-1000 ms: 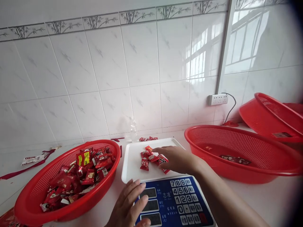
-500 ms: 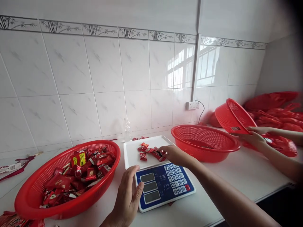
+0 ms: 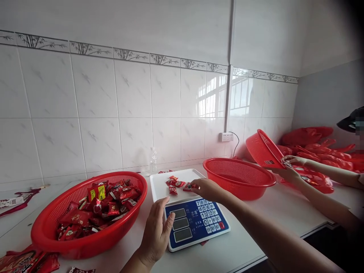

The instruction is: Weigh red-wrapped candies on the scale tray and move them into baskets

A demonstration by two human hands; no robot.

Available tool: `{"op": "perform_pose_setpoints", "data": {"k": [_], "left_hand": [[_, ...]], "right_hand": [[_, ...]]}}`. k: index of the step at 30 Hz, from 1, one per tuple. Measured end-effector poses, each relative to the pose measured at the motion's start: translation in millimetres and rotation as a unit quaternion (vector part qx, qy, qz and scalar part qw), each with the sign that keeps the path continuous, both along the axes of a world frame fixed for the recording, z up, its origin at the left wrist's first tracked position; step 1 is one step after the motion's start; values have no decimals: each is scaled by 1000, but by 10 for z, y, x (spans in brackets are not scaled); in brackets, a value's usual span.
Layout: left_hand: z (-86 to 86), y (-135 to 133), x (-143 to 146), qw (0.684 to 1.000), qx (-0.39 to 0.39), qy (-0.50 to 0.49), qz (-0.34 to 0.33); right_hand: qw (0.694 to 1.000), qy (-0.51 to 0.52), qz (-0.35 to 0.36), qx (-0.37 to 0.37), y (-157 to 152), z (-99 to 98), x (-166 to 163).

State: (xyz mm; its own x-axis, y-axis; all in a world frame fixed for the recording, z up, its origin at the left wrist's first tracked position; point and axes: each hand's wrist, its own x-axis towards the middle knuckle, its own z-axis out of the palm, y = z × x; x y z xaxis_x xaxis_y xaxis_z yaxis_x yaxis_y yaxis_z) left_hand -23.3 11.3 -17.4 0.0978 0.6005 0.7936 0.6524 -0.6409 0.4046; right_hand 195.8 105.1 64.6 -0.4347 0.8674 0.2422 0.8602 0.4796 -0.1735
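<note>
A blue-faced weighing scale (image 3: 196, 223) with a white pan (image 3: 159, 185) stands on the white counter. Several red-wrapped candies (image 3: 174, 184) lie on the pan. My right hand (image 3: 208, 189) rests at the pan's right edge, fingers closed on a red candy. My left hand (image 3: 156, 235) hovers flat and spread beside the scale's left front corner, holding nothing. A red mesh basket (image 3: 85, 242) full of red and yellow wrapped candies sits to the left.
Another red basket (image 3: 236, 178) stands right of the scale. Farther right a co-worker's hands (image 3: 290, 170) hold a tilted red basket (image 3: 263, 149) next to red bags (image 3: 315, 148). A wall socket (image 3: 226, 137), a small clear bottle (image 3: 153, 161) and torn wrappers (image 3: 17, 199) are behind.
The view has pulled back and swung right, revealing the co-worker. My right hand stays on the candies at the pan's edge; my left hand stays beside the scale.
</note>
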Motion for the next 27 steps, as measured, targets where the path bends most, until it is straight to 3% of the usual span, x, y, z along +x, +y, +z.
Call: {"op": "perform_pose_setpoints", "data": {"k": [9,17,22,27], "left_hand": [[-25,-24,-41,998,67,20,5],[-51,-14,-49,997,62,38,25],[-38,-27,-19,997,64,35,15],[-43,-29,-9,998,57,20,18]], "right_hand": [[997,-5,80,9,79,97,-174],[981,-9,187,-52,197,64,-456],[975,10,214,-65,292,-18,-341],[977,37,193,-77,372,19,-206]]}}
